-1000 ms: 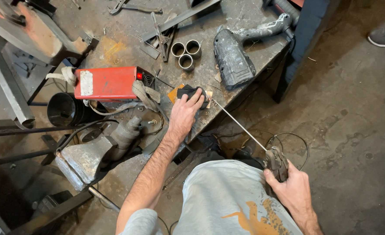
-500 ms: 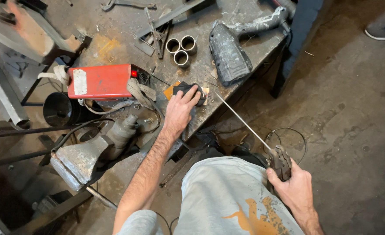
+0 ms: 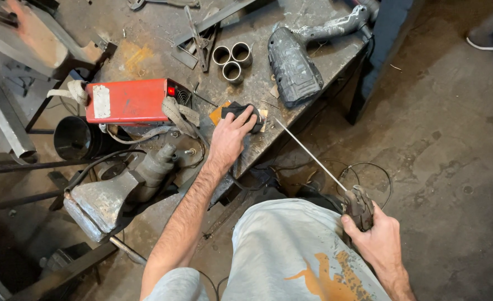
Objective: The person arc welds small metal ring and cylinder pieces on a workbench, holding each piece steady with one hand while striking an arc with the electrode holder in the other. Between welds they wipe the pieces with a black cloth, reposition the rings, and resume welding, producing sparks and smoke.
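On bench edge, left hand (image 3: 229,136) grip closed over black block (image 3: 241,114), seemingly; right hand (image 3: 377,239) clenches electrode holder (image 3: 359,205).

Small black block (image 3: 241,114) lay flat near bench (image 3: 146,39) edge; thin welding rod (image 3: 310,156) slanted from dark holder (image 3: 359,206).

The left hand (image 3: 231,136) covers most of a small black block (image 3: 241,113); the dark blue shoe (image 3: 492,38) is cut off by the right edge
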